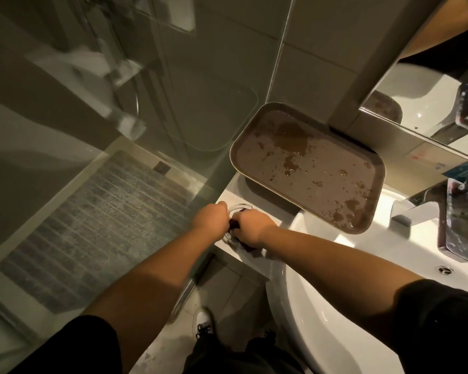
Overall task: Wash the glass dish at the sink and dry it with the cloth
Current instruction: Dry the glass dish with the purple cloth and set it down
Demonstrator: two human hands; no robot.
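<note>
A small clear glass dish [237,209] sits on the white counter [229,197] left of the basin. My left hand [210,215] grips its left rim. My right hand [251,229] is curled round a dark cloth [247,245] and presses it into the dish, hiding most of the glass. Only the dish's far rim and a bit of its near edge show between and below my hands.
A wet brown tray [308,168] leans over the counter's back corner and the basin rim. The white basin [335,292] lies to the right, with a chrome tap [454,220] and drain [443,269]. A glass shower screen [119,130] stands close on the left.
</note>
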